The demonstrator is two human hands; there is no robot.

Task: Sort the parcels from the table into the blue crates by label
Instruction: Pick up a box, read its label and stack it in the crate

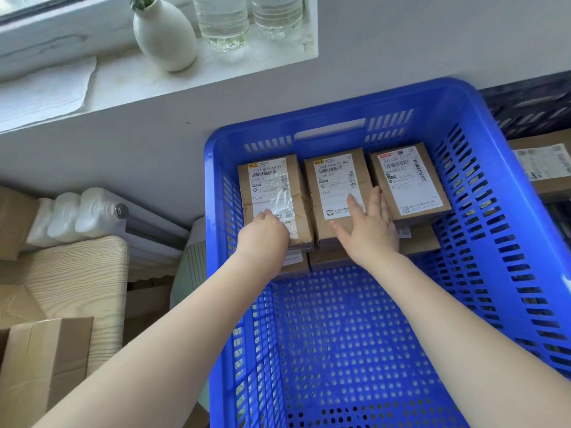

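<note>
A blue crate (506, 248) fills the right half of the view. Three brown parcels with white labels lie side by side at its far end, on top of a lower layer of parcels. My left hand (265, 233) rests with curled fingers on the near end of the left parcel (268, 183). My right hand (367, 223) lies flat, fingers spread, on the middle parcel (333, 180), its fingertips touching the edge of the right parcel (408, 180). The near half of the crate floor is bare.
Another labelled parcel (543, 165) lies outside the crate at the right, beside a dark crate (531, 106). A windowsill holds a white vase (167, 38) and water bottles (222, 20). A radiator (74, 214) and cardboard boxes (43, 366) stand at the left.
</note>
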